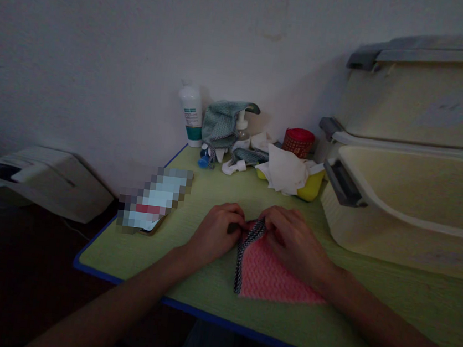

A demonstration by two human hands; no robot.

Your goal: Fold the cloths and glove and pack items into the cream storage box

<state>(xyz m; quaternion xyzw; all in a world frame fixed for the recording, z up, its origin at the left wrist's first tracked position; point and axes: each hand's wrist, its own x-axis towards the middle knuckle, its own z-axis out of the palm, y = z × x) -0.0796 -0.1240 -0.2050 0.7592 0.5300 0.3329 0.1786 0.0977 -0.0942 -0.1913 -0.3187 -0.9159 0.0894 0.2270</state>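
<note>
A pink textured cloth [276, 273] with a black-and-white patterned edging lies folded on the green tabletop, close to its front edge. At the cloth's upper left corner my left hand [221, 228] is closed, its fingertips pinching the edging. My right hand [291, 239] grips the same edging just to the right, with thumb and fingers pressed together and the forearm passing over the cloth's right side. The two hands are a short way apart. Part of the cloth is hidden under my right hand and wrist.
A phone [157, 201], blurred out, lies left on the table [212, 193]. At the back stand a white bottle [190, 116], a grey-green cloth [223, 119] over a pump bottle [242, 127], a red container [298, 142] and tissues [286, 168]. A large cream bin [375, 229] stands right.
</note>
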